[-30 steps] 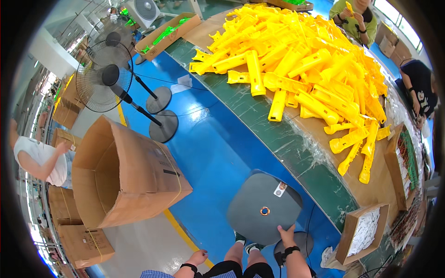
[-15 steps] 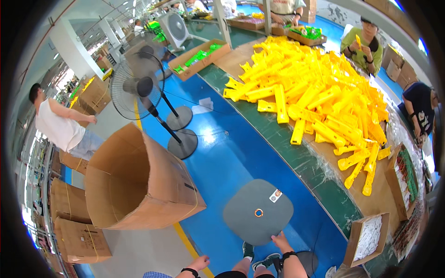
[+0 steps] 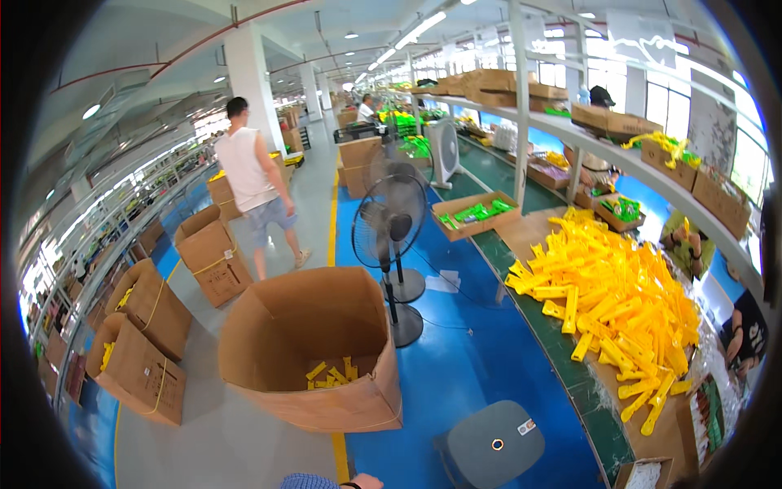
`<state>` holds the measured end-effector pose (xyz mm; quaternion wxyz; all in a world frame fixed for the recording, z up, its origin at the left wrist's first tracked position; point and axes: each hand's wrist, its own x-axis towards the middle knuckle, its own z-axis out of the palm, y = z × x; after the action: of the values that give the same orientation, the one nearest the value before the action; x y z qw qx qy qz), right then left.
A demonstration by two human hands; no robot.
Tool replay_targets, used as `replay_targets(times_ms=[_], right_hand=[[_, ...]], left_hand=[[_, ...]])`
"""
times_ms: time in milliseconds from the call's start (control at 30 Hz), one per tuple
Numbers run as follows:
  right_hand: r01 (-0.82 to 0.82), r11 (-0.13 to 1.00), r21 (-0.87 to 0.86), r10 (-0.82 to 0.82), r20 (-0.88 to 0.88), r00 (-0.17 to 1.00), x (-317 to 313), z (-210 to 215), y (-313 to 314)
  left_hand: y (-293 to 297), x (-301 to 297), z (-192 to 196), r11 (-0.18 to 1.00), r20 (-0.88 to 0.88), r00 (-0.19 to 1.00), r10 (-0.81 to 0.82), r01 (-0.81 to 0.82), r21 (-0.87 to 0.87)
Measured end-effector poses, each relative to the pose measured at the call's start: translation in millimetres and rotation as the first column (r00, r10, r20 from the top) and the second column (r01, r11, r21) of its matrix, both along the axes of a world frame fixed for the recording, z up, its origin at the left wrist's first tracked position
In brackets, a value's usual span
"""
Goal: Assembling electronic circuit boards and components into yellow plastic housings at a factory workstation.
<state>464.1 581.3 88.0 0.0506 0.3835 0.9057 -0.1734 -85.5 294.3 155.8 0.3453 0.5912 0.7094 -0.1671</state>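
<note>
Only a sliver of my left hand (image 3: 368, 482) shows at the bottom edge, past a blue checked cuff; its fingers are cut off by the frame. My right hand is out of view. Closest to the left hand is a large open cardboard box (image 3: 277, 342) on the floor, with several yellow plastic parts (image 3: 331, 375) at its bottom. A grey round-cornered stool (image 3: 495, 445) stands to its right. On the long table (image 3: 570, 359) at the right lies a big heap of yellow plastic parts (image 3: 619, 310).
Two standing fans (image 3: 389, 222) are behind the box on the blue floor. Strapped cardboard boxes (image 3: 145, 359) line the left. A person in a white sleeveless top (image 3: 252, 183) walks away. Seated people (image 3: 743, 338) work at the table's far side. A tray of green parts (image 3: 476, 214) rests on the table.
The view has tilted up from the floor toward the hall. Both hands slid down to the lower edge; the right one left the picture. The person at left moved farther away.
</note>
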Motion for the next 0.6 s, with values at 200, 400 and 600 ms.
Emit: replay_targets(times_ms=[200,400,600], right_hand=[[0.083,0.990,-0.114,-0.101,-0.158,0.982,-10,28,33],[0.248,0.920,-0.305,-0.332,-0.267,0.905,-3,35,10],[0.460,0.638,-0.618,-0.658,-0.125,0.743,-35,84,46]], left_hand=[[-3,27,9,0.987,0.071,0.984,0.163,-0.163,-0.005],[6,34,29,0.932,0.183,0.916,0.356,-0.362,0.001],[31,51,-26,0.923,0.189,0.904,0.384,-0.372,-0.097]])
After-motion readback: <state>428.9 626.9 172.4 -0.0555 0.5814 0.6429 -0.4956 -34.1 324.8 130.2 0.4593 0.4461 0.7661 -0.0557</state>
